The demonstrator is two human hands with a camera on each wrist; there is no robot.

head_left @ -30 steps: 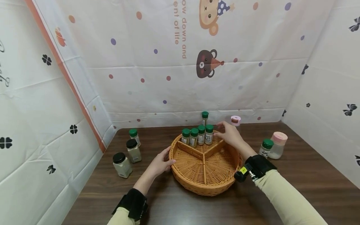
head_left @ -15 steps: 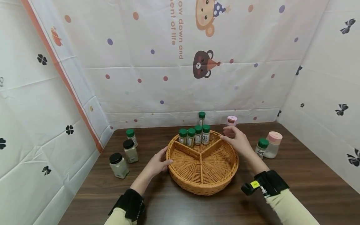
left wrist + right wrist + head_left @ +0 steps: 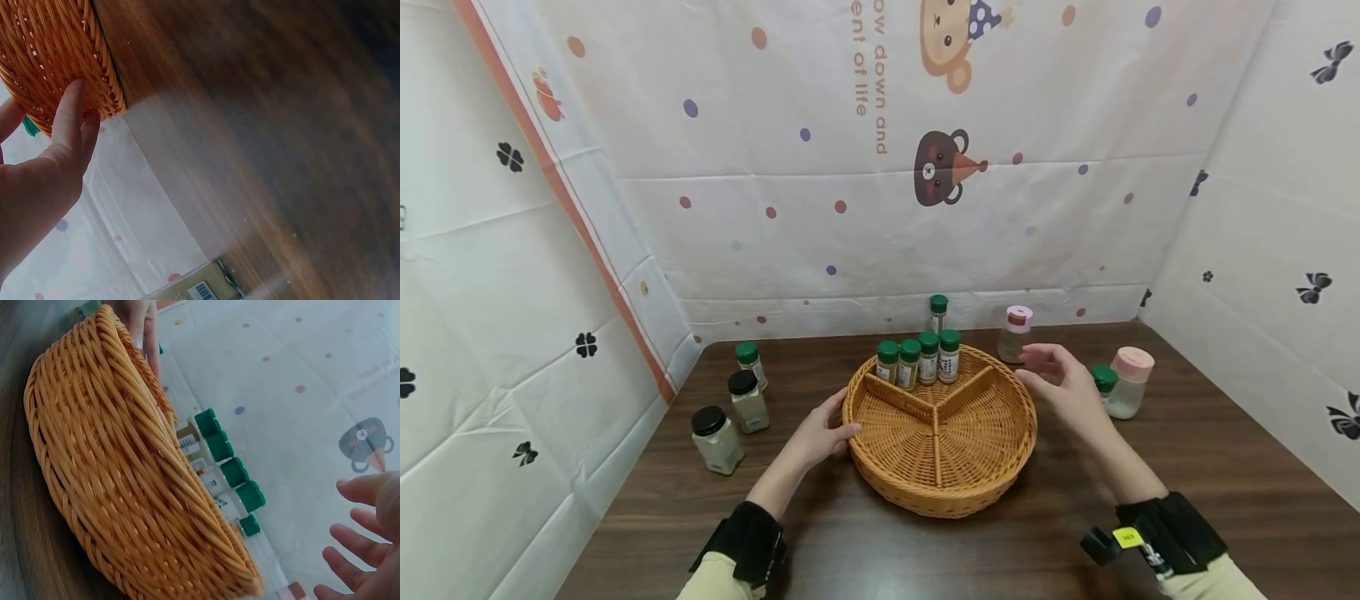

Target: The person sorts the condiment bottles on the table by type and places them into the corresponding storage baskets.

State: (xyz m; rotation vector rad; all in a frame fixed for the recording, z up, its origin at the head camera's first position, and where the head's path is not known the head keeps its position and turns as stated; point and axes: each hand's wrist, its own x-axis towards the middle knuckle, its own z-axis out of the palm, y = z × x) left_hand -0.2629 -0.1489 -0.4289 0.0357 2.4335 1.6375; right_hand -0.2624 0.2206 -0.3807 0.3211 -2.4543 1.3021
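On a table, a left hand pinches a wicker basket of green-capped jars.
Right hand hovers alongside, fingers spread.

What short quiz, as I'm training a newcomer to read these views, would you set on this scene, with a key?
1. How many green-capped jars stand in the basket?
2. True or false: the right hand is holding one of those jars.
3. Which does the left hand touch?
A) a black-lidded jar
B) the basket
C) the backdrop cloth

Key: 1. Four. 2. False; it holds nothing. 3. B.
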